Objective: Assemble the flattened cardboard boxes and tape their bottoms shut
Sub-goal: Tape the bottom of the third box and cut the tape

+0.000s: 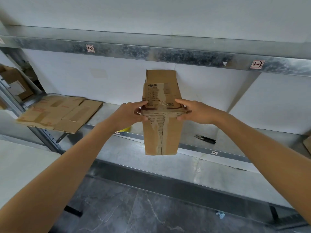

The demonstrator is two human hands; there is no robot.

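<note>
Storeroom or warehouse packing bay.
Galvanised metal shelving runs along a white wall, its upper beam bearing handwritten bay labels "1-2" and "1-3"; flattened cardboard lies at the left end of the lower shelf.

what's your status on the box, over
Left hand and right hand both grip the brown cardboard box, assembled, tape along its seam. Flattened brown cardboard lies left on the metal shelf. Black-handled snips to the right, nothing blocking.

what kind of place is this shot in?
Probably a storeroom or packing area: galvanised metal shelving with handwritten location labels, flattened cardboard lying on a shelf, and snips near an assembled box.
</note>
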